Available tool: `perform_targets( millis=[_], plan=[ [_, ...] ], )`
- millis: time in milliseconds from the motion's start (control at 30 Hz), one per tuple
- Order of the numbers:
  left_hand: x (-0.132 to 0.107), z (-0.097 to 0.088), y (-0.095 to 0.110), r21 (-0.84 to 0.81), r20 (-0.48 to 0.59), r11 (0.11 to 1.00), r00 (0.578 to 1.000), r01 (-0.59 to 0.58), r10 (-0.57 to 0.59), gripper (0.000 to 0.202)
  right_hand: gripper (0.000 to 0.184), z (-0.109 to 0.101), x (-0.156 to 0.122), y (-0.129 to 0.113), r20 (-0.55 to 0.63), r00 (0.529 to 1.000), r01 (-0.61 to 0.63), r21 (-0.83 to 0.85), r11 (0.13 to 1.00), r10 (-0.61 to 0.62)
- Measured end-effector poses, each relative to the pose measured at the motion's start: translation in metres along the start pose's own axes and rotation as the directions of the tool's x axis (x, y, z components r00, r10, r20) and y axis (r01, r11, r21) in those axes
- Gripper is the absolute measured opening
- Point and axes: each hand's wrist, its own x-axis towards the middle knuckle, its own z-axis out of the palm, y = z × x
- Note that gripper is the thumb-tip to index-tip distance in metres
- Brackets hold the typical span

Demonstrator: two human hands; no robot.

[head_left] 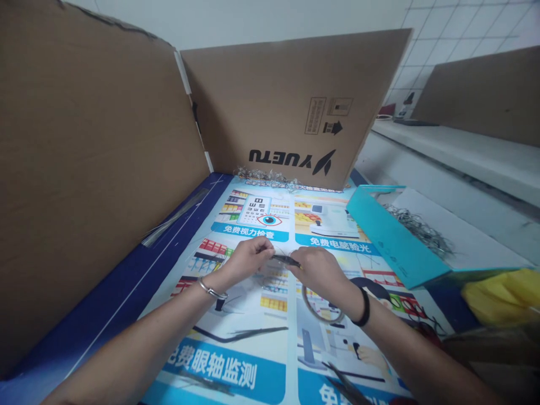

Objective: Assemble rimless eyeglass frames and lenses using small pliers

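while the right hand (318, 267) wraps its grip around dark pliers (287, 260) mid-tabletop (139, 287), the left hand (251, 259) pinches thin wire (274, 251) at their tip. a ring-shaped roll (311, 310) lies nearby; a turquoise box (379, 230) of tangled wire (419, 228) stands at right. the far cardboard panel (261, 101) reads "yuetu", upside down; the printed sheet (292, 332) reads "免费视力检查". behind rises a white, partly tiled wall (295, 19).

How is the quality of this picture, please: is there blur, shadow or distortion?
Head view: uneven light, the left cardboard panel in shade; wide-angle stretch toward the edges, where the yellow material looks blurred; the dark tool in the right hand has soft outlines.
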Motion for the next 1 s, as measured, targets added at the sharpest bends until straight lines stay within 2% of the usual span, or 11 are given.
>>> perform_targets(
  millis=[200,500,633,1000],
  plan=[
    [-0.0013,0.0010,0.0008,0.059,-0.062,0.998,0.998,0.006,-0.002,0.015,0.022,-0.0002,-0.0004,-0.0012,-0.014,1.000,-0.003,-0.027,1.000,0.003],
    [-0.0008,0.0017,0.0024,-0.027,-0.035,1.000,0.999,-0.004,0.003,0.014,0.021,-0.0003,-0.0003,0.0004,-0.012,1.000,-0.021,0.030,0.999,0.022],
    [-0.0004,0.0011,0.0051,-0.018,-0.071,1.000,0.997,-0.012,0.011,0.013,0.019,0.0000,-0.0005,0.0017,-0.019,1.000,-0.015,0.060,0.998,0.016],
    [-0.0013,-0.0010,0.0075,0.048,-0.075,0.996,0.995,-0.069,0.072,0.015,0.019,-0.0023,0.0002,0.0015,-0.076,0.997,-0.007,0.074,0.997,0.013]
  ],
)
